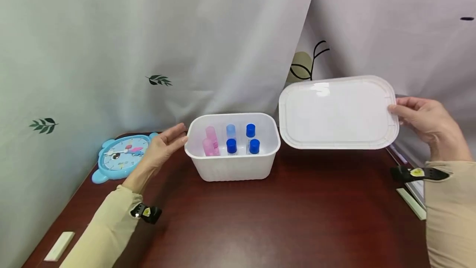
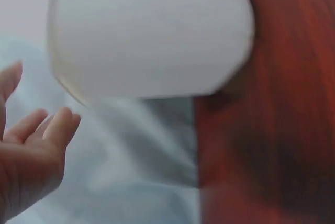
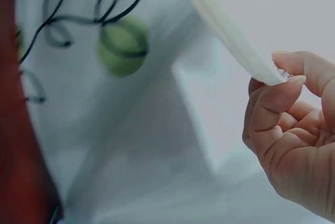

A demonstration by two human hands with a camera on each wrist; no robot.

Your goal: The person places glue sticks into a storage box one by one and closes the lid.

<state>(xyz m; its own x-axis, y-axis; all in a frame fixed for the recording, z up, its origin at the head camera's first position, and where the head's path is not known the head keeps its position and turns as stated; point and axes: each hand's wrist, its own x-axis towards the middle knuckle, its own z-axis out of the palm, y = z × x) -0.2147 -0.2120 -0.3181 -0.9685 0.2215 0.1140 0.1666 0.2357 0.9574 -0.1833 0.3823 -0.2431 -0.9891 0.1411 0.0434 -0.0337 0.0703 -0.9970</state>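
Note:
My right hand (image 1: pixel 427 121) pinches the right edge of a white rectangular lid (image 1: pixel 338 113) between thumb and curled fingers. The lid is held up in the air, tilted, right of a white plastic box (image 1: pixel 232 168). In the right wrist view the lid (image 3: pixel 230 30) shows edge-on in the pinch. The box stands uncovered on the table with several small bottles inside: two pink bottles (image 1: pixel 209 147) and others with blue caps (image 1: pixel 254 144). At the box's left end is my left hand (image 1: pixel 163 146), its fingers relaxed; the left wrist view shows them (image 2: pixel 60 127) apart from the box wall.
A light blue animal-shaped toy clock (image 1: pixel 124 156) lies at the table's back left, behind my left hand. White strips (image 1: pixel 59 246) lie at both sides of the dark red table (image 1: pixel 275 222). Right at the back hangs a patterned white curtain (image 1: pixel 223 44).

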